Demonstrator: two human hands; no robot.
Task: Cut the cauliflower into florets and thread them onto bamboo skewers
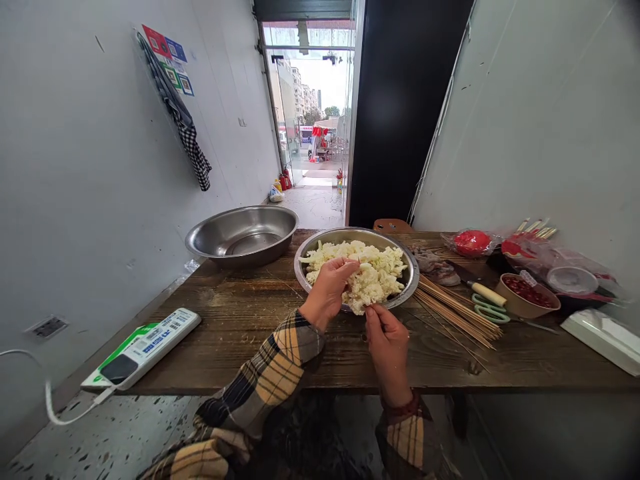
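My left hand [329, 288] is closed round a piece of cauliflower [369, 288] above a steel bowl [411, 288]. The thumb and fingers of my right hand [388, 343] pinch the lower edge of the same piece, just over the bowl's near rim. A thin dark tip shows near my left thumb, too small to name. More cauliflower florets [393, 263] fill the bowl. Beside it on the right, a loose bundle of bamboo skewers [457, 310] lies on the wooden table [240, 333].
A large steel basin [240, 233] stands at the back left. A white power strip [150, 347] lies front left. At right are a knife [487, 293], green-handled scissors [490, 309], a tub of dark red pieces [530, 297], plastic-wrapped packages [565, 260] and a white box [605, 337].
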